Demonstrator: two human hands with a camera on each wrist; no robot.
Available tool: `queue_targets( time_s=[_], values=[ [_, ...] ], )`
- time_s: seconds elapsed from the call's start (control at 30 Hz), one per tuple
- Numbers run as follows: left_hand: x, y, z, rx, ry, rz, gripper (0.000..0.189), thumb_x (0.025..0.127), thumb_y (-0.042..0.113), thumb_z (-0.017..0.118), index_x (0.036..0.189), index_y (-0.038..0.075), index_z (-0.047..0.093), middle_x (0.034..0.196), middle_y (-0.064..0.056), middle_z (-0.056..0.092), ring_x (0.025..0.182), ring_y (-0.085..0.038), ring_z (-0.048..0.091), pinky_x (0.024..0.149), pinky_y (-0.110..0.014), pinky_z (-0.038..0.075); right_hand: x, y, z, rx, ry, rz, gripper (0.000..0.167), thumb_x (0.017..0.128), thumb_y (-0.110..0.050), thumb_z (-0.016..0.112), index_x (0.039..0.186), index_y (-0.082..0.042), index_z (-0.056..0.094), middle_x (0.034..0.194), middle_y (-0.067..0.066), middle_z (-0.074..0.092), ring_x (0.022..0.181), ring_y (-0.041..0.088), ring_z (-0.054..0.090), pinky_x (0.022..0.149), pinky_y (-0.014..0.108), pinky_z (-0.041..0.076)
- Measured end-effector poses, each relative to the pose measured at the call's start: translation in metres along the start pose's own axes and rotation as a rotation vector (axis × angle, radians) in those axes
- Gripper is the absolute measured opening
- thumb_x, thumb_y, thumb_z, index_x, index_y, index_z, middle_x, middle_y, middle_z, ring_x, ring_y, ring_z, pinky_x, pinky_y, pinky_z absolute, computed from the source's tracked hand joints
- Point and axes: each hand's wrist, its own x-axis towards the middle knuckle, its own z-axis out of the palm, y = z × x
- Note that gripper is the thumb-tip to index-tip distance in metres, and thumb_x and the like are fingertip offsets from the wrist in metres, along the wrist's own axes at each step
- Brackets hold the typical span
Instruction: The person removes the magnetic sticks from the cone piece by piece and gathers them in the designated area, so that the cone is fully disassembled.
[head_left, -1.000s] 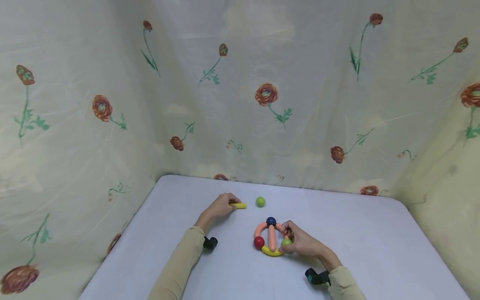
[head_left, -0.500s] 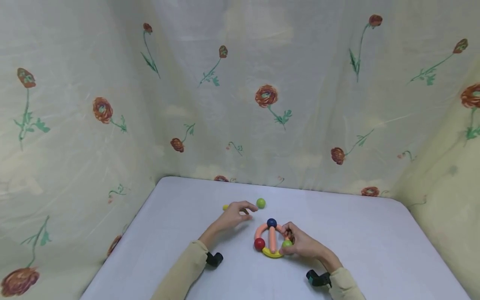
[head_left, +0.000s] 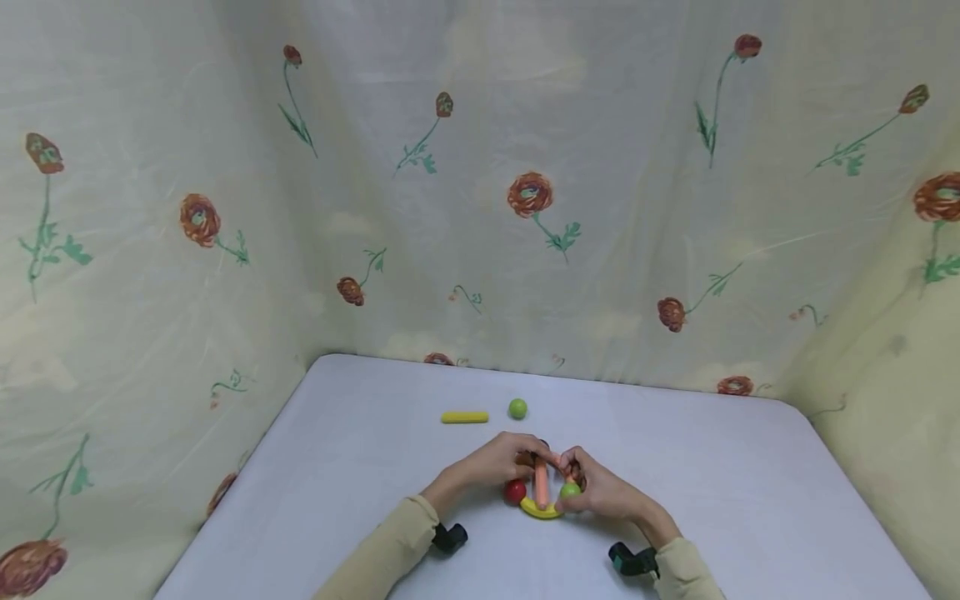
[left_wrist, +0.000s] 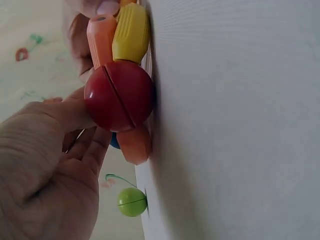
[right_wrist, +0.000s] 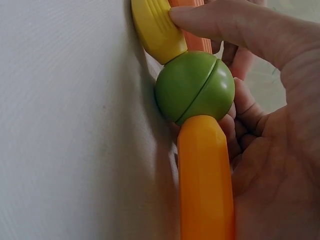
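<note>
A toy ring of curved building sticks and balls lies on the table, with its yellow curved stick [head_left: 541, 509] nearest me. A straight salmon stick [head_left: 542, 483] runs inside it. My left hand [head_left: 498, 458] reaches over the far left part, fingers bent around it; they hide most of the blue ball [left_wrist: 115, 140]. Its thumb passes behind the red ball [left_wrist: 120, 95]. My right hand [head_left: 603, 485] grips the ring's right side by the green ball [right_wrist: 195, 87], thumb on the yellow stick. An orange stick [right_wrist: 206, 180] joins that ball.
A straight yellow stick [head_left: 465, 417] and a loose green ball [head_left: 517, 408] lie farther back on the white table [head_left: 360, 433]. Flowered cloth [head_left: 480, 167] hangs behind and at both sides. Each wrist carries a black camera, such as the right wrist camera [head_left: 632, 560].
My left hand has let go of the straight yellow stick, leaving it on the table. It has moved right and nearer, onto the ring. My right hand has stayed on the ring.
</note>
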Motion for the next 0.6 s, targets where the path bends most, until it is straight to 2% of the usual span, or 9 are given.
queue_targets(
  time_s=[0.17, 0.33, 0.47, 0.6],
  values=[
    [0.0022, 0.0022, 0.0018, 0.165, -0.053, 0.047, 0.036, 0.088, -0.004, 0.062, 0.119, 0.014, 0.069, 0.123, 0.004, 0.063, 0.111, -0.003, 0.056, 0.093, -0.017, 0.046, -0.0008, 0.0, -0.0001, -0.012, 0.007, 0.004, 0.061, 0.075, -0.015, 0.081, 0.116, -0.001, 0.038, 0.101, 0.012, 0.041, 0.092, 0.021, 0.04, 0.072, 0.023, 0.037],
    [0.0048, 0.0031, 0.0039, 0.244, -0.073, 0.065, 0.028, 0.089, 0.0, 0.064, 0.112, 0.013, 0.072, 0.126, 0.003, 0.06, 0.115, -0.005, 0.054, 0.095, -0.017, 0.045, -0.0011, 0.0006, -0.0006, -0.011, -0.002, -0.011, 0.061, 0.075, -0.015, 0.081, 0.116, 0.0, 0.037, 0.102, 0.013, 0.041, 0.092, 0.021, 0.039, 0.073, 0.024, 0.036],
    [0.0044, 0.0024, 0.0046, 0.217, -0.053, 0.05, 0.023, 0.09, 0.006, 0.066, 0.111, 0.014, 0.071, 0.122, 0.004, 0.061, 0.11, -0.002, 0.056, 0.093, -0.015, 0.046, -0.0005, -0.001, -0.0004, -0.019, 0.003, -0.004, 0.062, 0.074, -0.016, 0.081, 0.115, -0.001, 0.038, 0.103, 0.013, 0.042, 0.093, 0.021, 0.04, 0.074, 0.023, 0.037],
    [0.0038, -0.0036, 0.006, 0.115, -0.013, 0.025, 0.024, 0.09, 0.009, 0.067, 0.112, 0.016, 0.071, 0.117, 0.008, 0.063, 0.103, 0.002, 0.056, 0.09, -0.014, 0.047, 0.001, -0.0028, -0.0009, -0.044, 0.012, 0.03, 0.062, 0.073, -0.018, 0.082, 0.115, -0.002, 0.039, 0.101, 0.012, 0.043, 0.092, 0.02, 0.042, 0.072, 0.023, 0.038]
  ],
)
